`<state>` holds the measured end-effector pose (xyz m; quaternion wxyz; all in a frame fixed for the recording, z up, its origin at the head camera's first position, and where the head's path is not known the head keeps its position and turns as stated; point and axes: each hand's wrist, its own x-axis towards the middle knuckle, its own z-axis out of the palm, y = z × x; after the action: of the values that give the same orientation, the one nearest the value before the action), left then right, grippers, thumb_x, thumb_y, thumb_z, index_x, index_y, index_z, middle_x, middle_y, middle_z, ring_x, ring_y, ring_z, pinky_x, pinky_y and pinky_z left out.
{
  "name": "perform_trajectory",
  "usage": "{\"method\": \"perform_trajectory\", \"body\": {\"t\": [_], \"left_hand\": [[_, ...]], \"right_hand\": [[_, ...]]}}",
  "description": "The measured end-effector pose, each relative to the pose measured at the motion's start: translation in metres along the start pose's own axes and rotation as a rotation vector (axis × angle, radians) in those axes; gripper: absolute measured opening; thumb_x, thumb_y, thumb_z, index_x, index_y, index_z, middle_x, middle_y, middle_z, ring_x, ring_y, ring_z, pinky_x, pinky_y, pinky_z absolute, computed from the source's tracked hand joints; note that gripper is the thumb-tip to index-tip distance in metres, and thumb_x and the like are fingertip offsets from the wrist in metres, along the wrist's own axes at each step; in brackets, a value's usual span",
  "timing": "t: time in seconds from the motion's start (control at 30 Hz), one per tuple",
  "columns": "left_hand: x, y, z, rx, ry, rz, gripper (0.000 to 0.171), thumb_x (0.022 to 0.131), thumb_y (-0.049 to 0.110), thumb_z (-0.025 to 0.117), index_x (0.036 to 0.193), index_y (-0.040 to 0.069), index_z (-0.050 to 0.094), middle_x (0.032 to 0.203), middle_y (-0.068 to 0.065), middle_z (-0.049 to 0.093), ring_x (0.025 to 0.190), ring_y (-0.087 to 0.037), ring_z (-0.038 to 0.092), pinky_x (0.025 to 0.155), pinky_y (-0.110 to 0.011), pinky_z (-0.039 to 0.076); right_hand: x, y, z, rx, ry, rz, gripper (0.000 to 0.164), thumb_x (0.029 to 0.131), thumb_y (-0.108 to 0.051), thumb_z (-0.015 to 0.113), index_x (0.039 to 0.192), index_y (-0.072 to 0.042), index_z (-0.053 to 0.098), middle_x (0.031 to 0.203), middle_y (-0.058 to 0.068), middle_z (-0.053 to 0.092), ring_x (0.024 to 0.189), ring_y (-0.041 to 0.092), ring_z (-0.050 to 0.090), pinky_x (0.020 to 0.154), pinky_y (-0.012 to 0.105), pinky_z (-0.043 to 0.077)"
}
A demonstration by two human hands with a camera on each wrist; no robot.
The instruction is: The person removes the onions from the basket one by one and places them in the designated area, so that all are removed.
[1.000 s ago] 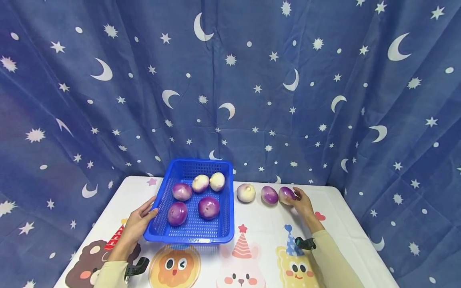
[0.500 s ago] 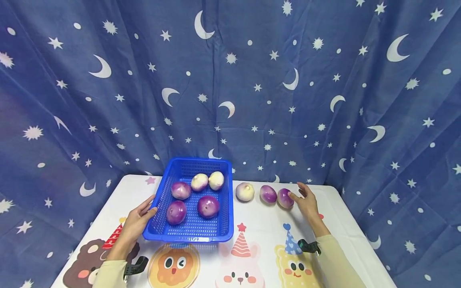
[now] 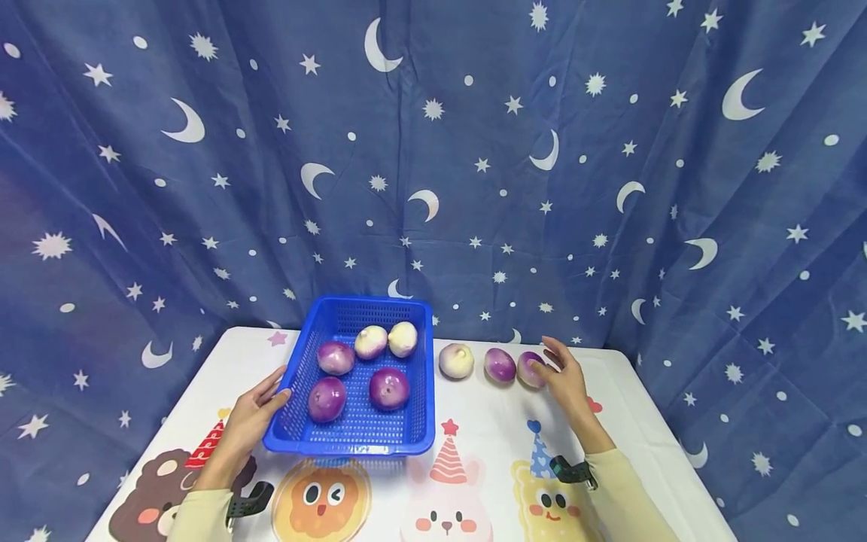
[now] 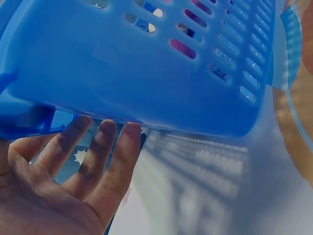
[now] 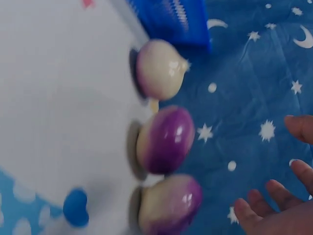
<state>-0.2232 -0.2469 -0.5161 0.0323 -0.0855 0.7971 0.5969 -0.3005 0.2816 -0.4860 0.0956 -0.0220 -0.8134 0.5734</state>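
Note:
My left hand (image 3: 247, 421) holds the left rim of a blue plastic basket (image 3: 352, 450), thumb on the rim. In the left wrist view, its fingertips (image 4: 128, 134) touch the basket's outside. Inside lie several purple-and-white onions, including a deep purple onion (image 3: 389, 389). Right of the basket, three onions stand in a row on the table: a pale onion (image 3: 456, 361), a purple onion (image 3: 500, 366) and the rightmost onion (image 3: 528, 370). My right hand (image 3: 567, 384) is beside the rightmost one, fingers loosely spread. A gap separates them in the right wrist view.
A white tablecloth (image 3: 488, 436) with cartoon prints covers the table. Behind its back edge hangs a blue curtain (image 3: 467, 188) with moons and stars.
My right hand has let go of the rightmost onion, drawn back to the right, then come slightly closer to it again. My left hand stays on the basket; the head view shifts slightly.

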Motion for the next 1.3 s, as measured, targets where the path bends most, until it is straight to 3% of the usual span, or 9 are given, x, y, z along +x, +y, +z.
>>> {"method": "perform_trajectory", "body": {"t": [0.1,0.2,0.3,0.6,0.93,1.3], "left_hand": [[0.0,0.001,-0.001,-0.005,-0.001,0.002,0.064,0.101,0.036,0.053,0.157,0.023,0.025,0.157,-0.015,0.033,0.142,-0.039,0.04,0.116,-0.055,0.032],[0.0,0.001,-0.001,-0.003,-0.004,0.003,0.064,0.101,0.036,0.053,0.157,0.023,0.025,0.157,-0.015,0.033,0.141,-0.039,0.041,0.115,-0.054,0.033],[-0.002,0.0,-0.001,-0.007,-0.004,0.0,0.064,0.101,0.036,0.053,0.157,0.023,0.025,0.157,-0.015,0.033,0.141,-0.039,0.041,0.115,-0.054,0.033],[-0.004,0.001,0.0,-0.009,0.004,-0.024,0.064,0.101,0.038,0.053,0.157,0.025,0.025,0.158,-0.014,0.033,0.142,-0.039,0.04,0.116,-0.055,0.031],[-0.001,0.003,0.001,0.029,0.015,-0.029,0.063,0.101,0.041,0.052,0.156,0.026,0.027,0.156,-0.012,0.038,0.138,-0.034,0.047,0.112,-0.048,0.04],[-0.001,0.001,0.0,-0.006,0.0,-0.027,0.065,0.101,0.038,0.053,0.157,0.024,0.024,0.159,-0.014,0.031,0.144,-0.039,0.037,0.117,-0.055,0.03]], "right_hand": [[-0.004,-0.007,0.005,0.068,-0.048,0.046,0.061,0.091,-0.005,0.067,0.146,-0.008,0.042,0.156,0.015,0.038,0.144,0.034,0.037,0.113,0.031,0.041],[-0.007,-0.011,0.011,0.1,-0.076,0.068,0.062,0.09,-0.004,0.067,0.146,-0.01,0.042,0.156,0.013,0.038,0.144,0.032,0.038,0.098,0.01,0.045],[-0.01,-0.015,0.017,0.122,-0.098,0.064,0.063,0.089,-0.004,0.068,0.146,-0.009,0.041,0.155,0.013,0.039,0.142,0.033,0.04,0.086,0.002,0.044],[-0.016,-0.031,0.04,0.191,-0.175,0.041,0.06,0.09,0.002,0.064,0.145,-0.01,0.043,0.153,0.012,0.041,0.142,0.034,0.041,0.093,0.011,0.048],[-0.024,-0.051,0.06,0.252,-0.235,0.014,0.062,0.089,-0.001,0.067,0.145,-0.012,0.043,0.152,0.011,0.043,0.138,0.035,0.046,0.091,0.014,0.051],[-0.035,-0.059,0.086,0.365,-0.287,-0.02,0.062,0.087,0.001,0.067,0.144,-0.009,0.044,0.151,0.013,0.043,0.139,0.038,0.045,0.096,0.019,0.051]]}}
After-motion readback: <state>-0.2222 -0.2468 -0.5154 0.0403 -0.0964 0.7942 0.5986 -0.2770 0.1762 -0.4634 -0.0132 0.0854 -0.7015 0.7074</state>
